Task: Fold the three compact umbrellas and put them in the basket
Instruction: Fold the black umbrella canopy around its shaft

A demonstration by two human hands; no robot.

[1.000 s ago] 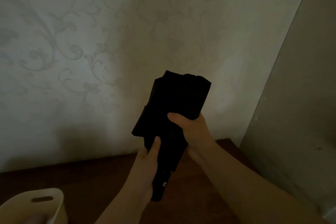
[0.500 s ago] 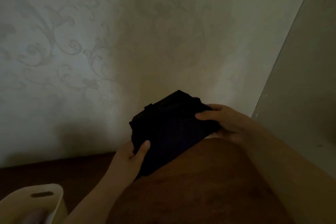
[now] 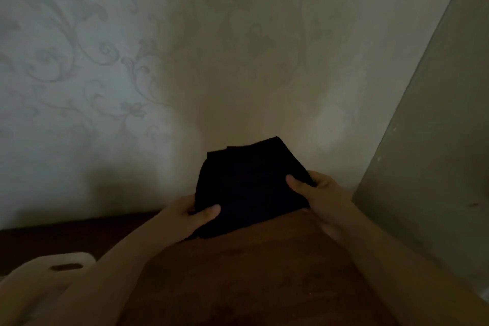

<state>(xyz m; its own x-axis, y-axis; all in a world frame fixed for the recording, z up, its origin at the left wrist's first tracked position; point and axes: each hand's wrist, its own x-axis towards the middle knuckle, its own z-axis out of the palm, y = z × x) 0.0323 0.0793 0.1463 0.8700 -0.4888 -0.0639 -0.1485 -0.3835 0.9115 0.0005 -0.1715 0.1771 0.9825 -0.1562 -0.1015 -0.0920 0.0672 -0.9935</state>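
A black compact umbrella (image 3: 248, 185) is held between both hands in front of the wall, its canopy fabric bunched and its handle end hidden behind my body. My left hand (image 3: 190, 216) grips its lower left edge, thumb lying across the fabric. My right hand (image 3: 315, 193) grips its right side with the thumb on top. The cream basket (image 3: 66, 267), with a slot handle in its wall, stands at the lower left, partly cut off by the frame edge.
A dark wooden surface (image 3: 79, 233) runs along the patterned wall (image 3: 132, 61). A grey panel (image 3: 436, 140) stands close on the right. A brown rounded shape (image 3: 251, 272), seemingly my own clothing, fills the lower middle.
The umbrella came down from an upright hold and closer to my body. My right hand moved from its middle to its right side; my left shifted from the handle to the left edge.
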